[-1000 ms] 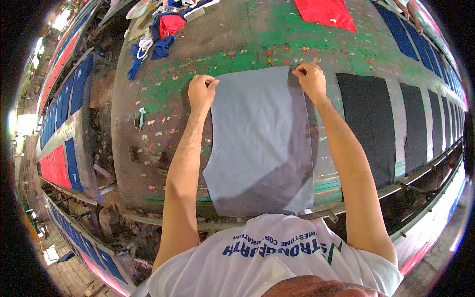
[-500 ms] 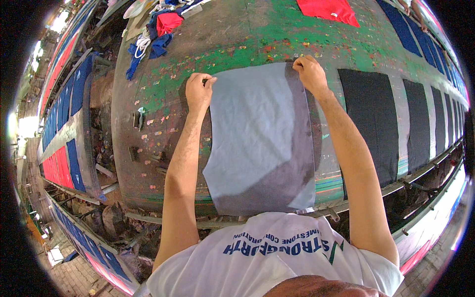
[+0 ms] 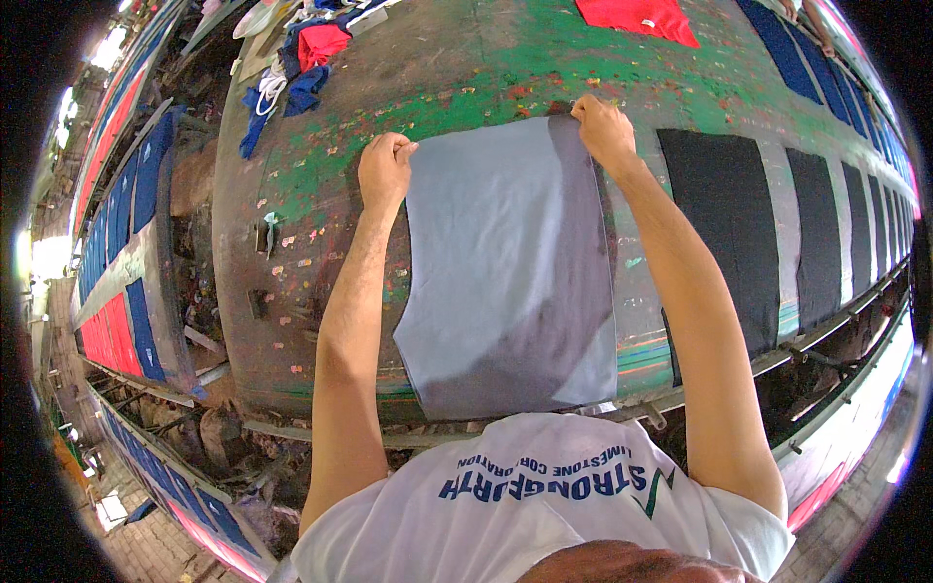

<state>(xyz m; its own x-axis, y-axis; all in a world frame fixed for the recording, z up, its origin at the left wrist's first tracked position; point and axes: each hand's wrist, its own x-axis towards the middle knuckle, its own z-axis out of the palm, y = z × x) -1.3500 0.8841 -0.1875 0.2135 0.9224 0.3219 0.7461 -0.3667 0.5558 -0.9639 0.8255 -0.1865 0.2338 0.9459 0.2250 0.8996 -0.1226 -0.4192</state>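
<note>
A grey-blue fabric panel (image 3: pixel 486 253) lies flat before me, its near end close to the table's front edge and a curved notch along its left side. At its far left corner, my left hand (image 3: pixel 386 170) is closed in a pinch on the cloth. My right hand (image 3: pixel 605 131) pinches the far right corner, fingers bent together. Between them the far edge runs nearly straight. Shadow covers the panel's right side and lower part.
Black fabric panels (image 3: pixel 721 219) lie in a row to the right on the stained green table (image 3: pixel 447 58). A red cloth (image 3: pixel 637 19) and a heap of blue and red scraps (image 3: pixel 306 73) sit farther back. Another table (image 3: pixel 117 282) at left carries blue and red pieces.
The wrinkles across the panel's middle have smoothed out, and the cloth lies flatter. Both hands keep hold of the far corners and have barely moved.
</note>
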